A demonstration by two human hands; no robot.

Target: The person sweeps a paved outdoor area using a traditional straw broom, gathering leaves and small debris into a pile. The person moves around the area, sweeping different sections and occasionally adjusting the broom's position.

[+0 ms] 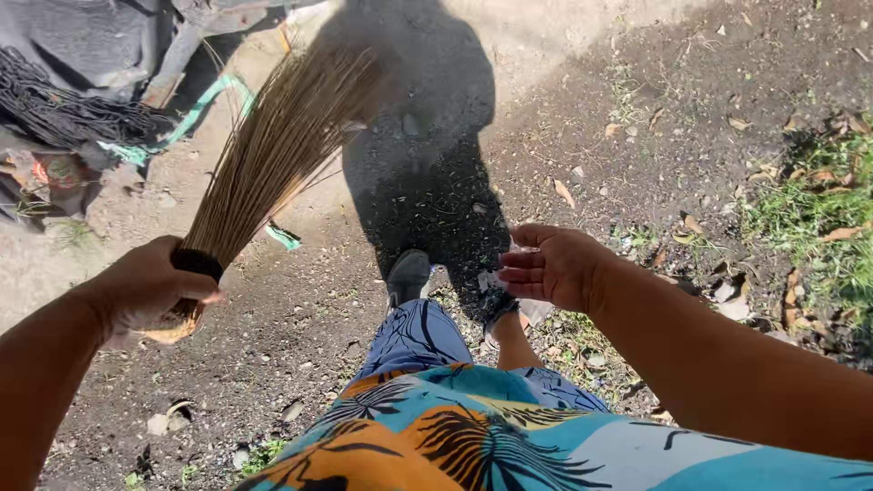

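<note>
Gripping near the black binding, the left hand [145,286] is wrapped tight around the stick broom [264,164], so the bristles are fanned forward over the dirt ground [300,336], tips raised a bit. The right hand [550,265] is kept loose, fingers half spread, nothing held, hovering above the grey shoe [408,275], probably for balance.

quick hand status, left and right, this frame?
Left hand: closed around the bound end of the stick broom.
Right hand: open, fingers loosely curled, holding nothing, above the dirt ground.
</note>
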